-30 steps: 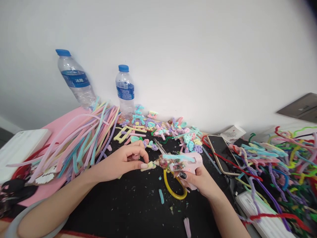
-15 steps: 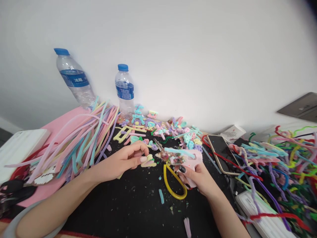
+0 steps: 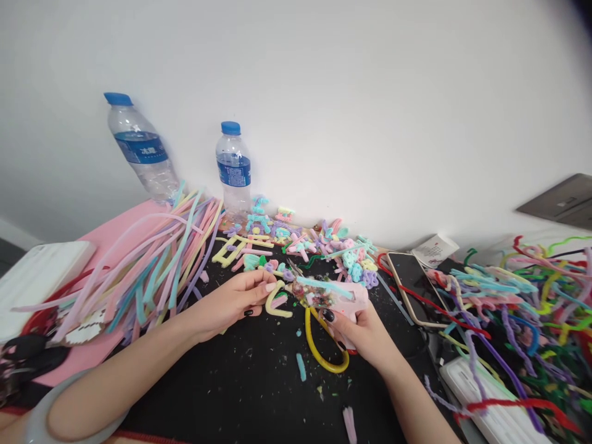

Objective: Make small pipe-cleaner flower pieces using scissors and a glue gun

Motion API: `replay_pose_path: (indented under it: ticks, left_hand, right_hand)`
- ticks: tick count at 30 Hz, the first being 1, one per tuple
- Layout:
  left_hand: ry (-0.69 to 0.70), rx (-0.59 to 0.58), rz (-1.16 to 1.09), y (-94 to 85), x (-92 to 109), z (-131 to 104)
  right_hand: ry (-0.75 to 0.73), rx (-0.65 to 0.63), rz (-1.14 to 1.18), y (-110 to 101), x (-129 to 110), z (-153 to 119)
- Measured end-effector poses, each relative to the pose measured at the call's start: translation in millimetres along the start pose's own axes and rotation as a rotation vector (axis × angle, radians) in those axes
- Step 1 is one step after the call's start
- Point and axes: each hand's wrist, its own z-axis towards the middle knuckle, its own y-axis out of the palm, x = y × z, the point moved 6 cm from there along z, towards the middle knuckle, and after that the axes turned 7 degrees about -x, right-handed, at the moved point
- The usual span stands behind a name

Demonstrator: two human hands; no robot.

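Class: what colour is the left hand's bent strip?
The bent strip is pale yellow, clearest in the head view.

Glue gun (image 3: pixel 340 295) part-hidden by right hand (image 3: pixel 358 333), wall plate (image 3: pixel 562 201) cropped

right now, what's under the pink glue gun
A yellow handle loop peeks out from under the glue gun, over the black mat; metal blades show beyond it. Whatever lies between is covered by the glue gun and the right hand.

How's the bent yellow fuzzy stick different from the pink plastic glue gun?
The bent yellow fuzzy stick is thin; the pink plastic glue gun is thick, with a messy, speckled front. The left hand pinches the stick; the right hand grips the gun. Both are held.
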Motion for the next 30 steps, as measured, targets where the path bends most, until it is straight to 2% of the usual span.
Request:
replay_pose_path:
  ticks: [4, 11, 16, 30]
  left_hand:
    - [-0.015, 0.005, 0.024, 0.6, -1.1, -0.2]
    - [-0.036, 0.017, 0.077, -2.1, -4.9, 0.1]
    - [-0.054, 0.022, 0.107, -1.1, -3.6, -0.8]
    - [-0.053, 0.022, 0.108, 2.0, 1.7, -2.1]
  right_hand:
    - [-0.069, -0.019, -0.072, 1.7, -2.3, 0.7]
    - [-0.089, -0.038, -0.143, 3.1, -4.8, 0.9]
    - [-0.085, -0.051, -0.155, 4.5, -5.3, 0.0]
    - [-0.04, 0.011, -0.183, 1.6, -6.2, -0.6]
